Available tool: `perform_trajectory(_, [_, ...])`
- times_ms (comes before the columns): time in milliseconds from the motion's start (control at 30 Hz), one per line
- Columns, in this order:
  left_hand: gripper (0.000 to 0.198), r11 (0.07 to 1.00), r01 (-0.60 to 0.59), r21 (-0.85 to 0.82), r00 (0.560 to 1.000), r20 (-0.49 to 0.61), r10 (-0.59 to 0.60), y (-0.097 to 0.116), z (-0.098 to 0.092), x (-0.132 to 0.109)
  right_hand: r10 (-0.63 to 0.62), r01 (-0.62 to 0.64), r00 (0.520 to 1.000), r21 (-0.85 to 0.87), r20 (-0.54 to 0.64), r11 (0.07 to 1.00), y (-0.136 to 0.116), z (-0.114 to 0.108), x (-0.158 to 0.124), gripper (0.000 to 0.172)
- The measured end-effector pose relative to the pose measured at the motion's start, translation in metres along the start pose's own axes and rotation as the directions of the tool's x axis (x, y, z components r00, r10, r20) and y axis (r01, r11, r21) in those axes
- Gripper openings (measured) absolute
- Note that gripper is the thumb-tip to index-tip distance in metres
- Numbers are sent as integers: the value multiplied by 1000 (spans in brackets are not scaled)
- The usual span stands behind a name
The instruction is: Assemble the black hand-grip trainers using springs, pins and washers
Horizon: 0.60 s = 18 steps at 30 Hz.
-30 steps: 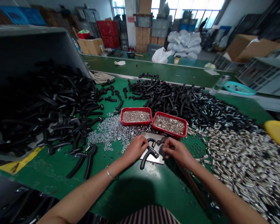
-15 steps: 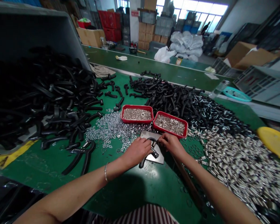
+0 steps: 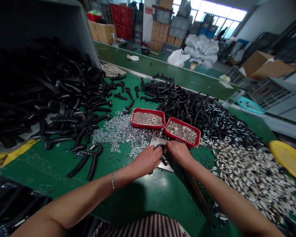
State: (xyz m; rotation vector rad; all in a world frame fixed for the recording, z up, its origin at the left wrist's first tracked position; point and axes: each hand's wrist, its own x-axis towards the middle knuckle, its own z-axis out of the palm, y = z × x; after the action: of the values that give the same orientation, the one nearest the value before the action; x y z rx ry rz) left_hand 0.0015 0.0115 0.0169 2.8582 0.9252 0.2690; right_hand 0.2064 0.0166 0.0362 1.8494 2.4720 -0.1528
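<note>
My left hand (image 3: 148, 160) is closed around a black curved handle part (image 3: 164, 160), holding it over a flat metal plate (image 3: 155, 141) on the green table. My right hand (image 3: 179, 152) meets the part from the other side, its fingers pinched together at the upper end. Whatever lies between those right fingertips is hidden. Just beyond my hands stand two red trays: the left tray (image 3: 148, 126) holds tiny metal pieces with a ring on top, the right tray (image 3: 198, 137) small metal pins. A long bar-like handle (image 3: 198, 194) lies below my right forearm.
Silver nuts or rings (image 3: 115, 131) are spread left of the trays. Metal sleeves (image 3: 249, 171) form a big pile at right, beside black handles (image 3: 177, 102). A tilted grey bin (image 3: 90, 36) spills more handles at left. A two-handled black tool (image 3: 93, 161) lies before it.
My right hand has moved slightly left, closer against the black handle part and my left hand. The whole view has shifted a little with my head.
</note>
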Motion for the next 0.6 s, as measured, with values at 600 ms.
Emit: perform_trajectory(600, [29, 975, 19, -221, 998, -51, -31, -6, 4, 1, 317, -248, 947, 757, 58, 604, 27, 5, -100, 30])
